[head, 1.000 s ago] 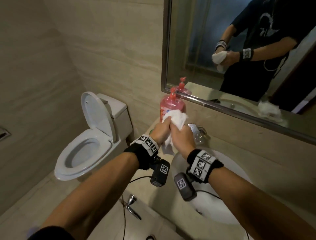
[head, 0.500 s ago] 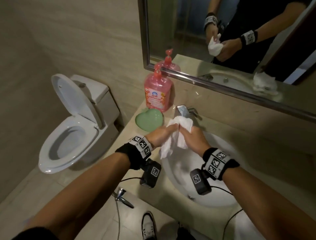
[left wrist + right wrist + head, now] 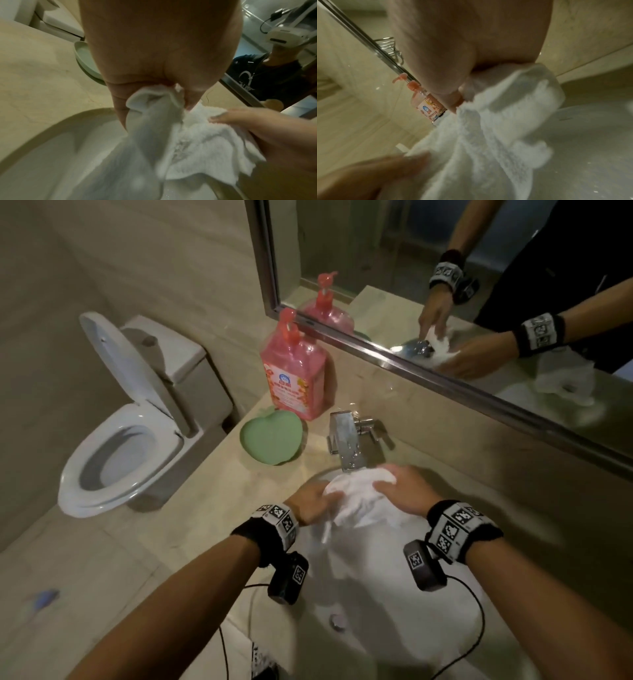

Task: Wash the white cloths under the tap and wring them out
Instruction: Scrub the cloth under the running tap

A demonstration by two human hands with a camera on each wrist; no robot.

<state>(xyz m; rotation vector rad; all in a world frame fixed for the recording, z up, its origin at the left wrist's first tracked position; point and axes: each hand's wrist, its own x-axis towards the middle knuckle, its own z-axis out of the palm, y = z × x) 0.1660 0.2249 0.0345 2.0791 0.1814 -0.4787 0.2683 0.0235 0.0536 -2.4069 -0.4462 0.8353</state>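
One white cloth (image 3: 356, 498) is bunched between both hands, low over the white sink (image 3: 376, 611) and just below the spout of the chrome tap (image 3: 346, 440). My left hand (image 3: 323, 498) pinches its left end; the left wrist view shows the cloth (image 3: 171, 128) hanging down from the curled fingers (image 3: 120, 102). My right hand (image 3: 387, 484) grips the right end, and the cloth (image 3: 496, 121) drapes from it in the right wrist view. A second white cloth (image 3: 565, 378) shows only as a reflection in the mirror, lying on the counter.
A pink soap bottle (image 3: 291, 371) and a green apple-shaped dish (image 3: 272, 436) stand on the beige counter (image 3: 212, 474) left of the tap. The mirror (image 3: 445, 268) runs along the wall behind. A toilet (image 3: 126, 419) with its lid up is to the left.
Both hands have brought the cloth down from in front of the soap bottle into the sink under the tap. The head view has tilted down towards the basin.
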